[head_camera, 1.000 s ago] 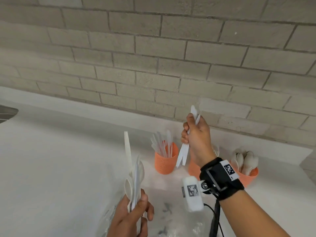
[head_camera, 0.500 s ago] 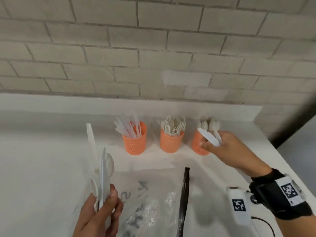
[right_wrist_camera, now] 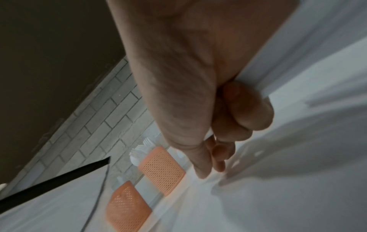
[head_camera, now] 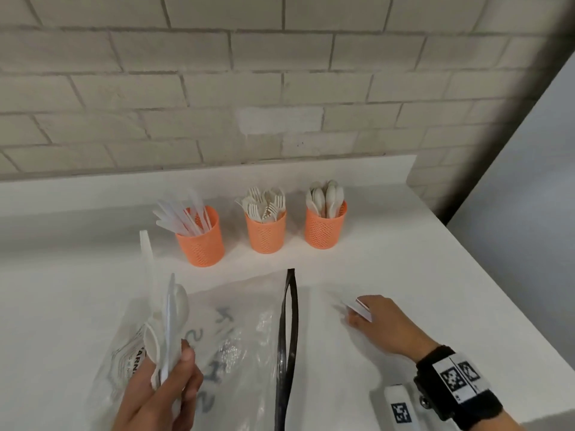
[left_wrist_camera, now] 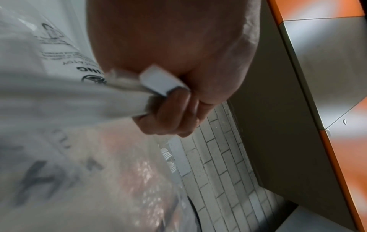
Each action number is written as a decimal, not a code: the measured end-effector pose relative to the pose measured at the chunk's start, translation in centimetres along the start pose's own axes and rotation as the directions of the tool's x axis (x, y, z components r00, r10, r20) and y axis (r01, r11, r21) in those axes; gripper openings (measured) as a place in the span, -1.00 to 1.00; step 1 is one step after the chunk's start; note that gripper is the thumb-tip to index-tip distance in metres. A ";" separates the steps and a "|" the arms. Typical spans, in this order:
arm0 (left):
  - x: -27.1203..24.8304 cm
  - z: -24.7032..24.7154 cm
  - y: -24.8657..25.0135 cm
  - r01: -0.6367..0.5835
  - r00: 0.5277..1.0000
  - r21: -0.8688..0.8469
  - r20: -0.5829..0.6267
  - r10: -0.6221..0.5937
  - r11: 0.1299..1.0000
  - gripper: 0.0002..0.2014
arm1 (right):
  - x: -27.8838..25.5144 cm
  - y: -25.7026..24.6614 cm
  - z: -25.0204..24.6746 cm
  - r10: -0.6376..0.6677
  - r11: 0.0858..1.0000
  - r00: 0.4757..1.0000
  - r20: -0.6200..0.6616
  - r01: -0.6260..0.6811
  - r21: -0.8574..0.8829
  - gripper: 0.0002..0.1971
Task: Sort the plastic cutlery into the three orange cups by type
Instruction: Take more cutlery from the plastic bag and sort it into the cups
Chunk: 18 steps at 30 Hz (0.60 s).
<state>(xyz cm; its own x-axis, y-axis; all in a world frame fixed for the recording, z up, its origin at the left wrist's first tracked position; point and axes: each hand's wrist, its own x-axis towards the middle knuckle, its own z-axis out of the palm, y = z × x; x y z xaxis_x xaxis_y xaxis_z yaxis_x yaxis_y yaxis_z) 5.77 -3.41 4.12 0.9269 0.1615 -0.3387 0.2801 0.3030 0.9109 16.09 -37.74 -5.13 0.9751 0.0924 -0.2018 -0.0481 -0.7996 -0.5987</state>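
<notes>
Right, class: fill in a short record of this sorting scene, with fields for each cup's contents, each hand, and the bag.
left cup: knives
middle cup: forks
right cup: spoons
left hand: grips a bundle of white cutlery, unsorted, spoons among it
right hand: holds a white piece low over the counter; type unclear
plastic bag: lies flat on the counter, in front of the cups

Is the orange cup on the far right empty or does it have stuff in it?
Not empty. The right cup holds several white spoons, bowls up, sticking above its rim.
</notes>
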 end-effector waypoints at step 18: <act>-3.7 -3.0 -1.2 -0.104 0.982 0.030 -0.153 0.107 0.994 -0.82 | 8.2 -31.1 -5.3 -0.346 0.232 0.884 -0.314 0.404 0.885 -0.55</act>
<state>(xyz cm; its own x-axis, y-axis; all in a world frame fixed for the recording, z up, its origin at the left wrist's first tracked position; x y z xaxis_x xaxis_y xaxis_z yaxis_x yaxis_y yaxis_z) 1.20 -1.52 3.54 0.9024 0.3348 -0.2711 0.1897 0.2561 0.9479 26.74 -15.25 15.91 0.9467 0.1726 0.2720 0.1916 0.3771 -0.9061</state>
